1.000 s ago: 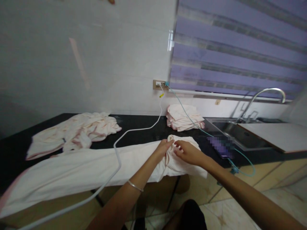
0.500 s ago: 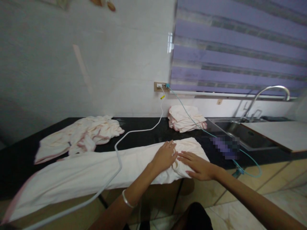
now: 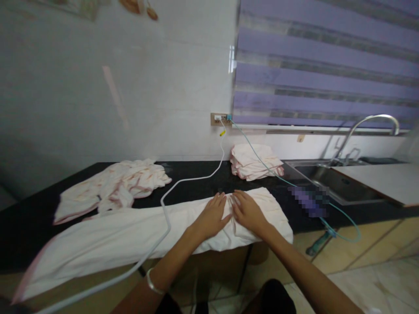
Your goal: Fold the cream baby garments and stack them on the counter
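A long pale pink cloth [image 3: 108,237] lies stretched along the front of the black counter [image 3: 193,185], its left end hanging over the edge. My left hand [image 3: 212,216] and my right hand [image 3: 248,211] rest flat, side by side, on the right end of that cloth. The fingers of both hands are spread and point toward the wall. Neither hand grips the fabric. A bangle sits on my left wrist.
A crumpled pink cloth [image 3: 114,185] lies at the back left. A folded stack of cloths [image 3: 253,161] sits by the wall. A white cable [image 3: 183,181] and a teal cable [image 3: 262,163] run from the wall socket [image 3: 219,118]. Right: a phone [image 3: 309,200], a sink [image 3: 334,183] with tap.
My hands let go of the bunched cloth end, laid it down and now press flat on it. My right hand slid up beside my left.
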